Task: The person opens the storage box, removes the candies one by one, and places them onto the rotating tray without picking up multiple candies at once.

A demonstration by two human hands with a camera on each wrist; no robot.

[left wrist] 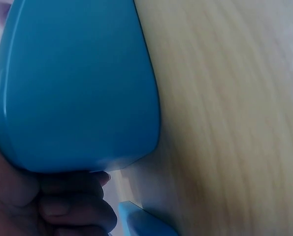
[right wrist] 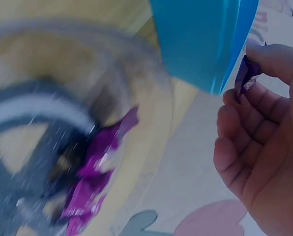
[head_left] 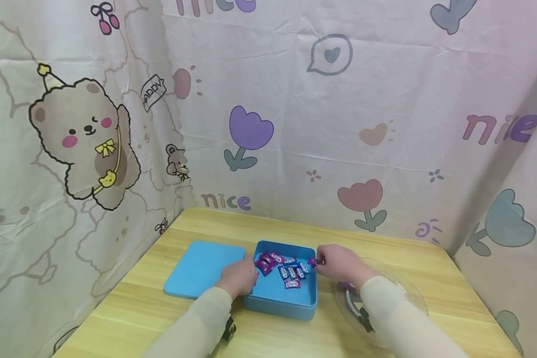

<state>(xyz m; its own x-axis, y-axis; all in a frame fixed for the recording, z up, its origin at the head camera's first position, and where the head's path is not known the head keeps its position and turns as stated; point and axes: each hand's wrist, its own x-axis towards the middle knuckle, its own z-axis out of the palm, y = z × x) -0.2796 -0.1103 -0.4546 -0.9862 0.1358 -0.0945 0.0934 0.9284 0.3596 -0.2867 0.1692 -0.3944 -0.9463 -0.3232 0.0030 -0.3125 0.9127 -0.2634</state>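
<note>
Head view: right hand [head_left: 340,264] pinches purple candy [head_left: 313,261] at box rim [head_left: 315,278]

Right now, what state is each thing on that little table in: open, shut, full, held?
Blue box: open, lid off, holding blue and purple wrapped candies.
Blue lid: lying flat on the table, left of the box.
Clear bowl: right of the box, purple candy inside.
Left hand: resting at the box's left edge.
Right hand: pinching a purple candy at the box's right rim.
</note>
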